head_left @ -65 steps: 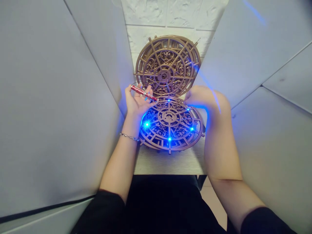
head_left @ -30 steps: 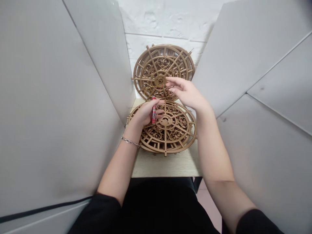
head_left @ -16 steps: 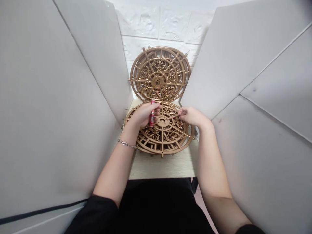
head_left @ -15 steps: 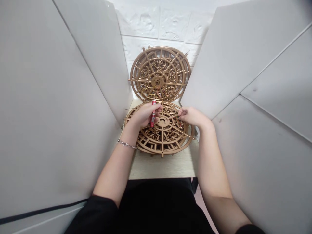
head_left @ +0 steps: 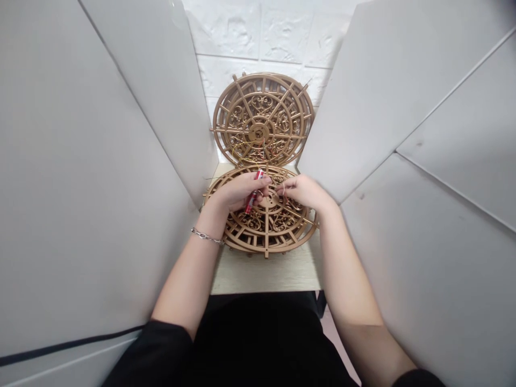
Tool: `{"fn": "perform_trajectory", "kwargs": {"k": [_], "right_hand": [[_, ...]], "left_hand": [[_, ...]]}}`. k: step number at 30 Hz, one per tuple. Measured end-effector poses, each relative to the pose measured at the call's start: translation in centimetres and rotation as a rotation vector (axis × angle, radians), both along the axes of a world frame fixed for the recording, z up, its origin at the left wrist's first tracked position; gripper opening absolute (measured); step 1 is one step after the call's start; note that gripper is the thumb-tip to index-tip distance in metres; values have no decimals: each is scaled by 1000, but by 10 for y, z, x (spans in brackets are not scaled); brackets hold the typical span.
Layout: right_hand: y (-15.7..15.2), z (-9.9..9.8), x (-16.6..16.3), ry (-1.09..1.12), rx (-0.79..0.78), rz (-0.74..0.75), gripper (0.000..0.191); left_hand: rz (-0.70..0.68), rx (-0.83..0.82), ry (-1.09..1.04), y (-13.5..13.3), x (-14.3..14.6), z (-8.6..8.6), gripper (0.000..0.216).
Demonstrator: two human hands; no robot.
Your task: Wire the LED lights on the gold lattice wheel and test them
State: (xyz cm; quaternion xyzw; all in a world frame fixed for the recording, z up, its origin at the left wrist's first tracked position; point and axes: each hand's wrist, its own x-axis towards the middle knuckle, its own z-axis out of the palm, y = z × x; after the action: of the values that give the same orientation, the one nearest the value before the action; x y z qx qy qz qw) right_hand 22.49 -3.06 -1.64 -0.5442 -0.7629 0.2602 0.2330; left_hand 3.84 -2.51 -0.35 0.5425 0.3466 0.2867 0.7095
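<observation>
My left hand (head_left: 244,191) is closed around a slim red cylinder (head_left: 250,201) with a silvery-white upper end; it looks like a battery or small tube, and its kind is unclear. The cylinder tilts over the centre of a round gold openwork frame (head_left: 266,239) with scrolls and spokes. Just right of that centre, my right hand (head_left: 298,191) pinches a thin pale wire (head_left: 283,189) between its fingertips. The wire's far end is hard to make out. Both hands are above the frame, with a small gap between them.
More gold round frames (head_left: 263,80) lean against the white brick-pattern wall (head_left: 226,32). Thin yellow wires (head_left: 242,156) run from their middle. Underneath is a pale wooden tabletop (head_left: 266,277). Tall grey-white panels (head_left: 133,134) close in on both sides.
My right hand has moved left, closer to my left hand, and a pale wire now shows at its fingertips. The red cylinder has tipped from upright to slanted.
</observation>
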Motion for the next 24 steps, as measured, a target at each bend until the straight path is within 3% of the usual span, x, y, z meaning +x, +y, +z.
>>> {"fn": "perform_trajectory", "kwargs": {"k": [6, 12, 20, 24], "right_hand": [[1, -2, -7, 140, 6, 37, 20], [2, 0, -11, 364, -8, 36, 26], [1, -2, -17, 433, -88, 75, 28], [2, -4, -23, 400, -42, 133, 25]], "left_hand": [[24, -73, -15, 4, -2, -3, 21], [-21, -157, -24, 10, -4, -6, 45], [-32, -165, 17, 8, -1, -3, 44], [-43, -205, 38, 7, 0, -1, 44]]}}
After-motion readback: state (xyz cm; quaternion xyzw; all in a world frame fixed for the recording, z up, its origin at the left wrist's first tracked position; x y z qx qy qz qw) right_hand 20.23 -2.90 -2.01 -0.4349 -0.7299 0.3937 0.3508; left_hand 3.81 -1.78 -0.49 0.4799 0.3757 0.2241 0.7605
